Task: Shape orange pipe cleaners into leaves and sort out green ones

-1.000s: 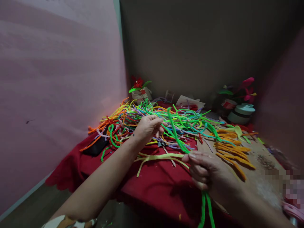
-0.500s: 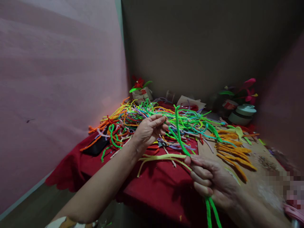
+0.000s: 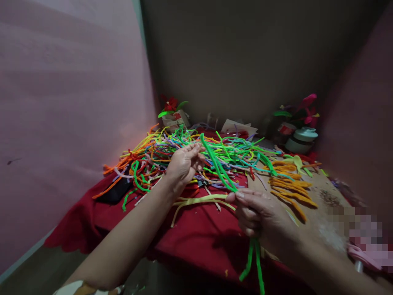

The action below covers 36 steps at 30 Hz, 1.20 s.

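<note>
A tangled heap of pipe cleaners (image 3: 172, 151) in green, orange, yellow and purple covers the red cloth (image 3: 196, 233) on the table. My right hand (image 3: 260, 217) is closed round a pair of bright green pipe cleaners (image 3: 216, 166); their tails hang below my fist past the table edge. The upper ends arch up to my left hand (image 3: 184, 164), whose fingertips pinch them just above the heap.
Orange pipe cleaners (image 3: 288, 186) lie sorted on a bare board at right. Pale yellow strands (image 3: 199, 200) lie between my hands. A black phone (image 3: 115, 192) sits at left. Craft flowers (image 3: 172, 108), a lidded jar (image 3: 302, 139) and papers stand at the back. Walls close in all around.
The view has shifted, so everything sits further left. My left hand has closed its fingers onto the tip of the green pipe cleaners. My right hand keeps its grip.
</note>
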### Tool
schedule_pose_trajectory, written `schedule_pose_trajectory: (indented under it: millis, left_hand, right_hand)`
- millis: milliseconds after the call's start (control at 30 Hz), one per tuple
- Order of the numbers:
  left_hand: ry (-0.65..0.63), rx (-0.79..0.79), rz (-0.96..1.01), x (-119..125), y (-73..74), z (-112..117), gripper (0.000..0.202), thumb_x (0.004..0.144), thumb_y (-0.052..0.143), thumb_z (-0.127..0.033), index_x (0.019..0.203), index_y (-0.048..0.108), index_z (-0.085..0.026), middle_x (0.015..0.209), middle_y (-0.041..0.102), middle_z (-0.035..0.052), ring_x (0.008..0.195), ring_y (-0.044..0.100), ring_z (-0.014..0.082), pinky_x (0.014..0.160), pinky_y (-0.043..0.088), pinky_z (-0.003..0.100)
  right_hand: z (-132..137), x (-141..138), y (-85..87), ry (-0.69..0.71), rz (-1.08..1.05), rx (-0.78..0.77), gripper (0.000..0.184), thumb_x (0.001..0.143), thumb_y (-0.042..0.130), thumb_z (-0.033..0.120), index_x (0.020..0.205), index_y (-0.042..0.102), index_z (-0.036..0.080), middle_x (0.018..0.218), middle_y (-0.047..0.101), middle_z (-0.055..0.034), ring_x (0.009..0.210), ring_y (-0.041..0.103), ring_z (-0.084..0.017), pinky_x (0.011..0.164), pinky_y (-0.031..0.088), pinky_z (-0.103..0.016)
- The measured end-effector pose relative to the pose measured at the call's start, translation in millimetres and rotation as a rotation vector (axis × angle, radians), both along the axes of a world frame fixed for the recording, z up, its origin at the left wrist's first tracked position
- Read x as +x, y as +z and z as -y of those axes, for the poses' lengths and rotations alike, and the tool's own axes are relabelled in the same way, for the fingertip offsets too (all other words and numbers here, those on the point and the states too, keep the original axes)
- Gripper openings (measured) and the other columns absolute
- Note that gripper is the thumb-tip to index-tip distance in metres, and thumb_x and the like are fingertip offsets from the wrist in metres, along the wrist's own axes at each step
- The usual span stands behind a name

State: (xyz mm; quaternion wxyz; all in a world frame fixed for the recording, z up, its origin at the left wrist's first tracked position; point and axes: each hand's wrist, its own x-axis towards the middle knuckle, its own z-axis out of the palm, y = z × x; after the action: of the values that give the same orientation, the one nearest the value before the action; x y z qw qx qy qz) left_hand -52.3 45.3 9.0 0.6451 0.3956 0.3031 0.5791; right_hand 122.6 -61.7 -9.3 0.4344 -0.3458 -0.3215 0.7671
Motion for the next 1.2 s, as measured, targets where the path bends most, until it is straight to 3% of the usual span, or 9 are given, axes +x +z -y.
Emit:
schedule_pose_trajectory:
  millis: [133, 200, 333, 500, 800, 1033, 1200]
  left_hand:
    - [-0.350, -0.080, -0.340, 3.1, -3.6, 32.6, 0.029, 0.061, 0.070, -0.014, 0.089, 0.061, -0.014, 0.062, 0.057, -0.0026, 0.042, 0.046, 0.0044, 0.042, 0.036, 0.018]
    - [-0.427, -0.074, -0.423, 10.4, -0.9, 49.7, 0.026, 0.063, 0.071, -0.021, 0.087, 0.063, -0.014, 0.066, 0.060, 0.0001, 0.047, 0.049, 0.0053, 0.043, 0.032, 0.017]
    - [-0.370, -0.035, -0.436, 25.2, 5.9, 63.8, 0.020, 0.067, 0.069, -0.030, 0.067, 0.061, -0.012, 0.060, 0.055, -0.0003, 0.048, 0.045, 0.0050, 0.044, 0.028, 0.018]
    - [-0.300, -0.053, -0.350, 28.9, 4.4, 59.9, 0.020, 0.065, 0.071, -0.030, 0.069, 0.060, -0.014, 0.048, 0.044, -0.0061, 0.039, 0.034, 0.0029, 0.039, 0.021, 0.018]
    - [-0.277, 0.015, -0.279, 32.8, 1.6, 60.1, 0.019, 0.069, 0.068, -0.029, 0.066, 0.056, -0.014, 0.048, 0.045, -0.0064, 0.041, 0.038, 0.0033, 0.041, 0.027, 0.017]
    - [-0.305, 0.016, -0.320, 34.8, -1.5, 56.1, 0.019, 0.069, 0.068, -0.032, 0.071, 0.058, -0.016, 0.053, 0.051, -0.0054, 0.042, 0.039, 0.0034, 0.043, 0.029, 0.017]
    - [-0.287, 0.125, -0.429, 34.2, 1.9, 54.5, 0.017, 0.069, 0.067, -0.030, 0.066, 0.059, -0.014, 0.057, 0.054, -0.0032, 0.045, 0.041, 0.0044, 0.043, 0.030, 0.018]
  right_hand:
    - [0.3, 2.2, 1.2, -0.013, -0.002, 0.019, 0.018, 0.074, 0.059, 0.032, 0.077, 0.057, 0.014, 0.041, 0.021, 0.0118, 0.037, 0.008, -0.003, 0.035, 0.009, -0.017]
    - [1.1, 1.4, 1.8, 0.004, -0.012, 0.037, 0.015, 0.074, 0.057, 0.030, 0.071, 0.052, 0.016, 0.042, 0.025, 0.0105, 0.037, 0.011, -0.003, 0.036, 0.009, -0.018]
    - [2.8, -0.5, 2.7, 0.005, -0.082, 0.053, 0.022, 0.076, 0.053, 0.031, 0.062, 0.043, 0.018, 0.043, 0.034, 0.0074, 0.038, 0.020, -0.004, 0.038, 0.018, -0.019]
    - [0.5, 1.3, -2.3, 0.004, -0.153, 0.078, 0.012, 0.076, 0.056, 0.026, 0.072, 0.050, 0.016, 0.046, 0.048, 0.0040, 0.037, 0.033, -0.006, 0.037, 0.027, -0.019]
    - [-2.6, 4.3, -2.5, -0.032, -0.069, 0.104, 0.016, 0.074, 0.062, 0.028, 0.073, 0.056, 0.014, 0.055, 0.061, 0.0003, 0.038, 0.050, -0.008, 0.040, 0.045, -0.022]
    - [-5.5, 3.0, 1.7, -0.053, -0.090, 0.065, 0.012, 0.072, 0.062, 0.025, 0.072, 0.055, 0.015, 0.053, 0.059, 0.0021, 0.038, 0.049, -0.007, 0.038, 0.043, -0.020]
    - [-9.1, 6.3, 4.0, -0.078, -0.115, -0.012, 0.014, 0.069, 0.064, 0.023, 0.073, 0.052, 0.016, 0.050, 0.054, 0.0044, 0.035, 0.037, -0.002, 0.032, 0.022, -0.012]
